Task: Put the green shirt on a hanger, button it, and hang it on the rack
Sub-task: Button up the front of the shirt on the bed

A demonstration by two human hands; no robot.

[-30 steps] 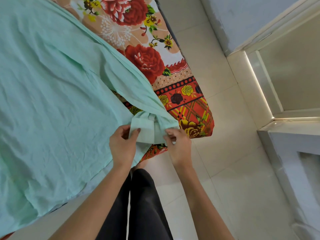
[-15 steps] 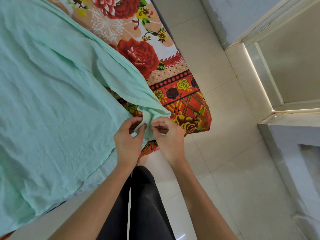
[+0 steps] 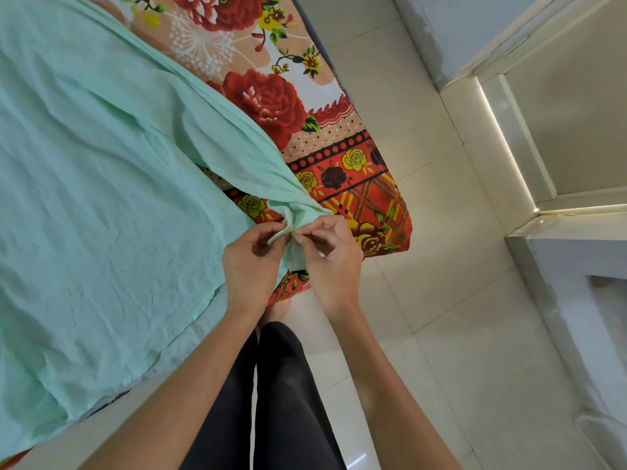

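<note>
The pale green shirt [image 3: 101, 198] lies spread flat over a bed, filling the left of the view. One sleeve runs diagonally to the bed's near corner, where its cuff [image 3: 291, 220] is bunched. My left hand [image 3: 252, 266] pinches one edge of the cuff. My right hand [image 3: 334, 256] pinches the other edge, fingertips almost touching the left ones. No hanger or rack is in view.
A floral red and orange bedsheet [image 3: 356, 184] covers the bed and hangs over its corner. Pale floor tiles [image 3: 441, 300] spread to the right. A doorway frame and a wall ledge [image 3: 559, 228] stand at the right. My dark trouser legs [image 3: 271, 401] are below.
The cuff was held spread between my hands a second ago. Both hands have come together, folding the cuff edges against each other at the fingertips.
</note>
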